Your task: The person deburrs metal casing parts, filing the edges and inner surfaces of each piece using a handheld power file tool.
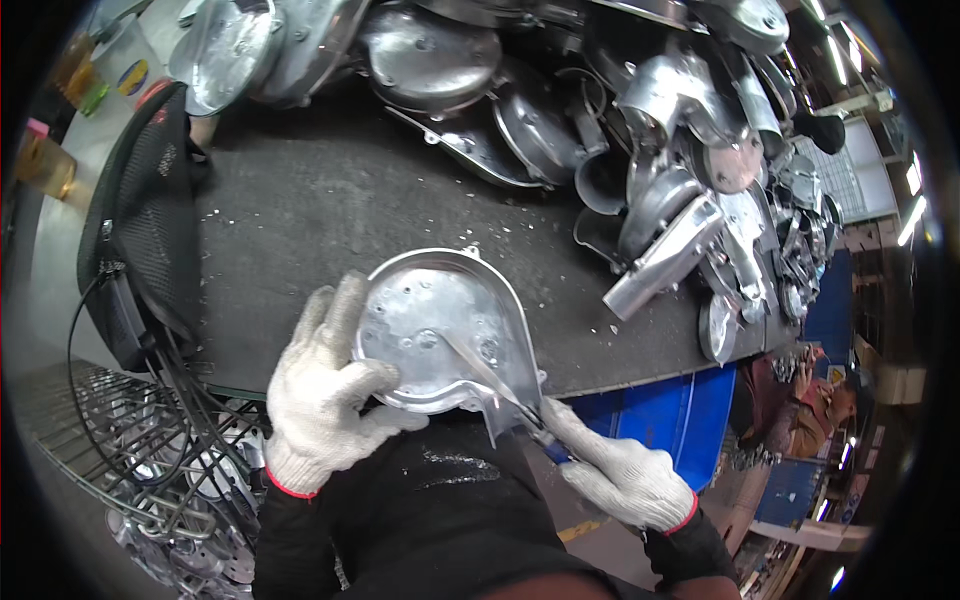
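Note:
A silvery cast-metal cover [415, 300] with a raised rim and a narrower tail lies hollow side up at the table's near edge. Gloved in white, my left hand [322, 395] grips its left rim, with the fingers along the outside and the thumb over the near edge. My right hand [630, 478], also gloved, is closed around the dark blue handle of a slim, file-like tool [480, 372]. The tool's pale, tapering blade reaches over the tail into the cover's hollow. Whether the blade touches the metal I cannot tell.
Similar metal castings [430, 55] are heaped along the far side and right of the dark table [300, 210]. A black mesh-covered object [145, 230] with cables stands at the left. Below are a wire basket [120, 430] and a blue bin [650, 420]. Another person [810, 405] is at far right.

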